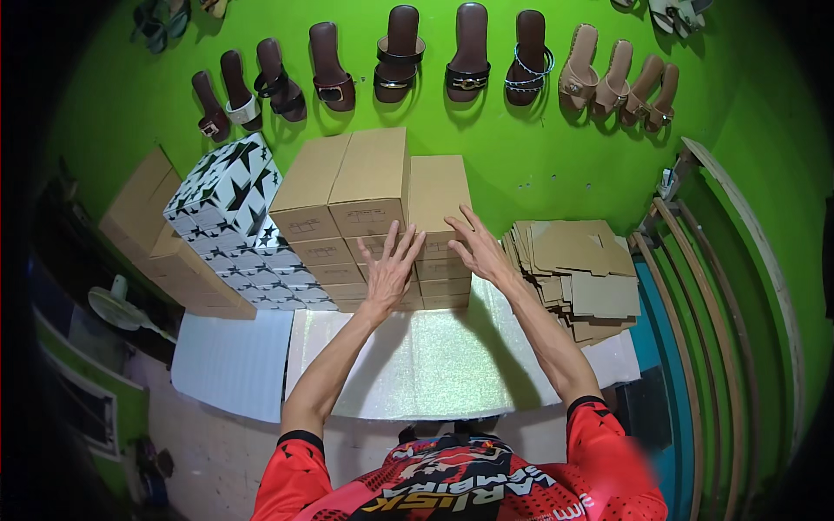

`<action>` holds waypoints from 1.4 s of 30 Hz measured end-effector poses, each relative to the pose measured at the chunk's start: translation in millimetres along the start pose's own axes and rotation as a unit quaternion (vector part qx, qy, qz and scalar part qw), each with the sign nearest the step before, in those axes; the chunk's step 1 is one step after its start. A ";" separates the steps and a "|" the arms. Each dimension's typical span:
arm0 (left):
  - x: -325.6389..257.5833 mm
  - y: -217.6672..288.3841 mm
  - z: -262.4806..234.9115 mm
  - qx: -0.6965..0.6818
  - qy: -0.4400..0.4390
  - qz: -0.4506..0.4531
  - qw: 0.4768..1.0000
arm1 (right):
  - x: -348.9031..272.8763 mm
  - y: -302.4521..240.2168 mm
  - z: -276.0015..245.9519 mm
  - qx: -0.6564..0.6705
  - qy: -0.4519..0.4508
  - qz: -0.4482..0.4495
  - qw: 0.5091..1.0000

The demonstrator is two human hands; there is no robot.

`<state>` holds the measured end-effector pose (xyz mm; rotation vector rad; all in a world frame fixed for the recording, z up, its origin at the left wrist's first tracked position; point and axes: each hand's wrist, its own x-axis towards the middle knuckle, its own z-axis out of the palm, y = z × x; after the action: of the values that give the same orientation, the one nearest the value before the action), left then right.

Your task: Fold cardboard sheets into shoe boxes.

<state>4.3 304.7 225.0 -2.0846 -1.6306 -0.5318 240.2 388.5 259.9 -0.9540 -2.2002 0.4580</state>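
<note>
Brown cardboard boxes (369, 165) stand in stacked columns toward the back of the table (434, 369), between the star-patterned boxes (230, 182) on the left and a pile of flattened cardboard (599, 295) on the right. The step in hand looks like placing or squaring the right-hand column, whose top box (439, 178) sits lower than its neighbours. Moving on from here would call for light, even pressure from both sides, so that the edges line up without tipping the column.

Both forearms reach forward and angle inward from the red sleeves. The left hand (391, 273) is raised before the box fronts, back of the hand showing, its fingers fanned apart and pointing up. The right hand (480, 252) is at the right edge of the right-hand column, fingers spread and pointing up and inward. Neither hand pinches anything; whether the fingertips press on the cardboard cannot be told.
</note>
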 end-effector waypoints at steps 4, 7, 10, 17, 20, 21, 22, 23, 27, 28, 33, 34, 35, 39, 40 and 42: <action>3.1 6.5 0.6 0.005 0.020 0.004 1.000 | -0.9 4.6 -2.0 -0.004 0.006 -0.005 1.000; 0.5 8.7 -2.8 -0.016 0.016 -0.004 1.000 | -0.8 6.2 0.0 0.011 -0.002 -0.004 1.000; 0.7 11.9 -7.4 -0.009 0.000 -0.012 1.000 | -0.8 12.9 5.3 -0.037 -0.005 -0.002 0.999; -18.2 43.2 -9.7 -0.074 -0.017 -0.020 0.997 | -34.7 18.9 8.4 -0.084 0.073 0.021 0.994; -39.1 65.8 6.9 -0.098 0.010 0.012 0.995 | -68.0 31.1 11.6 -0.109 0.069 0.051 0.990; -43.8 78.9 11.9 -0.118 -0.004 0.023 0.993 | -84.0 42.8 11.6 -0.138 0.072 0.063 0.986; -55.4 86.3 16.1 -0.127 -0.019 0.025 0.991 | -98.3 43.5 13.2 -0.118 0.085 0.060 0.988; -65.1 96.6 22.0 -0.138 -0.034 0.029 0.989 | -113.3 50.6 13.4 -0.111 0.076 0.075 0.988; -103.8 138.6 40.9 -0.182 -0.154 0.051 0.970 | -176.4 75.5 10.7 -0.106 0.035 0.177 0.978; -110.4 148.9 42.7 -0.192 -0.170 0.071 0.964 | -192.3 81.9 9.0 -0.132 0.038 0.187 0.973; -124.8 177.9 50.7 -0.216 -0.247 0.161 0.931 | -249.5 90.5 -5.7 -0.159 0.024 0.286 0.945; -123.0 180.3 53.6 -0.221 -0.243 0.170 0.929 | -257.2 88.7 -8.9 -0.155 0.012 0.317 0.936; -120.8 181.8 56.9 -0.223 -0.231 0.177 0.930 | -264.2 86.5 -11.4 -0.175 0.028 0.307 0.935; -108.2 191.9 65.8 -0.244 -0.199 0.186 0.931 | -285.2 81.5 -27.1 -0.206 0.038 0.329 0.921; -99.1 193.8 63.0 -0.254 -0.195 0.193 0.927 | -287.3 84.7 -31.8 -0.204 0.051 0.331 0.920; -101.4 207.2 67.0 -0.258 -0.192 0.188 0.928 | -299.8 86.4 -39.4 -0.222 0.054 0.339 0.913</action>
<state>184.4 217.2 92.2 -2.9683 -1.3084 -0.4744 459.9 225.5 104.9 -1.9595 -1.8528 0.1928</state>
